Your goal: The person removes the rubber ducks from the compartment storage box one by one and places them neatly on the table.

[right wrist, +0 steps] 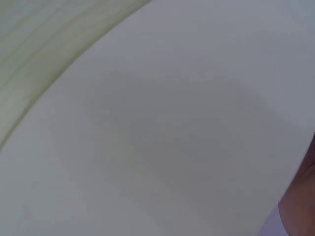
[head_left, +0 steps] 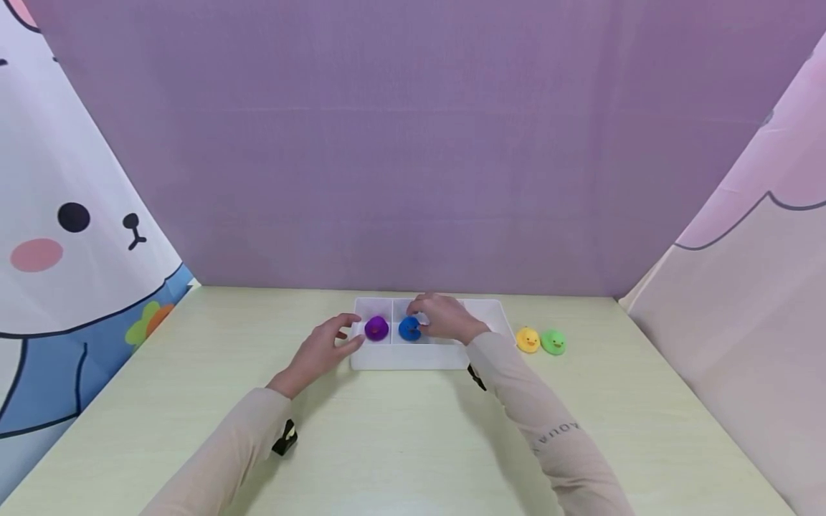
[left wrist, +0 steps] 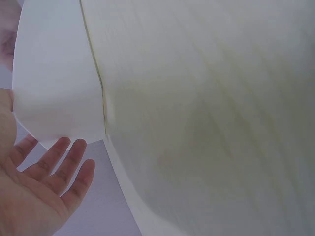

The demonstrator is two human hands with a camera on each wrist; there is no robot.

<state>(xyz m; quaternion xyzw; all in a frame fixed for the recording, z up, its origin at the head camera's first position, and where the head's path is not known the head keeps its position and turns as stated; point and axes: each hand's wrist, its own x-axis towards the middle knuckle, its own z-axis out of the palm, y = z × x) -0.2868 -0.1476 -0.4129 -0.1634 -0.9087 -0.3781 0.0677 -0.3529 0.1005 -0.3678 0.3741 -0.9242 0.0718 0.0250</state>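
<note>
A white divided box (head_left: 413,357) stands near the back of the table. Inside its left compartment sits a purple rubber duck (head_left: 376,328). My right hand (head_left: 445,318) reaches over the box, thumb and fingers pinching a blue rubber duck (head_left: 409,329) in the compartment beside it. At the box's left end is my left hand (head_left: 320,350), thumb and fingers spread apart with nothing between them. The left wrist view shows its fingers (left wrist: 76,160) extended by the box's corner. Only a sliver of the right hand appears in the right wrist view, mostly hidden behind the box wall (right wrist: 162,123).
Just right of the box, a yellow duck (head_left: 528,340) and a green duck (head_left: 553,342) lie side by side on the pale wooden table (head_left: 400,444). A purple cloth backdrop (head_left: 413,143) rises behind the table, with printed cloths on both sides.
</note>
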